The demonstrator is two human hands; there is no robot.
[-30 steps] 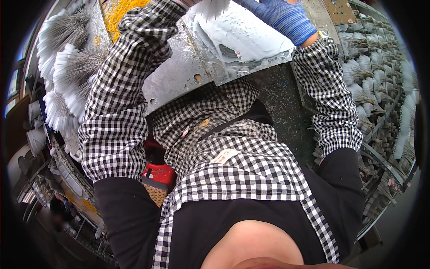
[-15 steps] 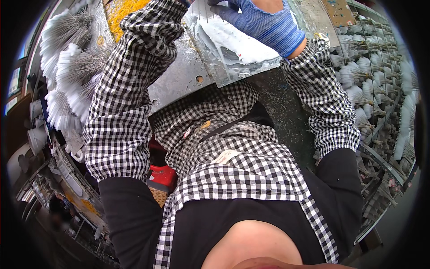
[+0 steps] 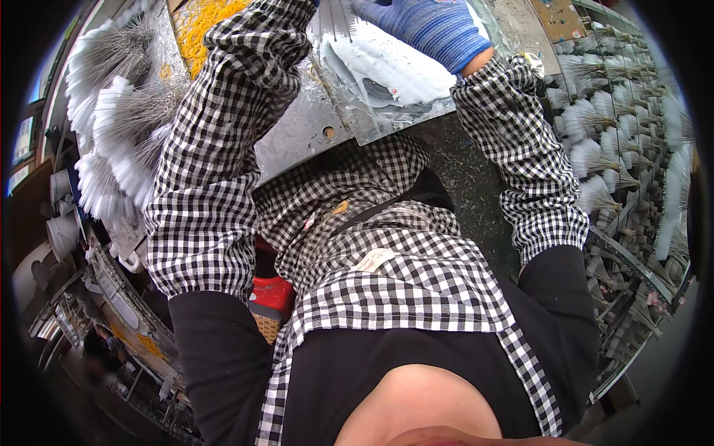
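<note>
My right hand [image 3: 428,31], in a blue knit glove, is at the top edge over a sheet spread with white paste [image 3: 416,67]. Its visible finger points left, and the other fingers are cut off, so its grip does not show. Close to that fingertip, several thin dark wire-like strands [image 3: 338,28] come down from the top edge to the paste. What holds them is out of view. Only a sliver of my left hand [image 3: 315,2] shows beyond its checked sleeve, with the fingers hidden.
The paste sheet lies on a metal tabletop [image 3: 297,137] with a round hole. Yellow rings [image 3: 197,30] are heaped at the upper left. White-tufted wire bundles [image 3: 123,111] stand at left, and racks of similar bundles [image 3: 595,126] at right. A red object [image 3: 272,296] sits beside my lap.
My right hand and forearm have shifted slightly left and up. My left sleeve has moved a little to the right, and less of the left hand shows.
</note>
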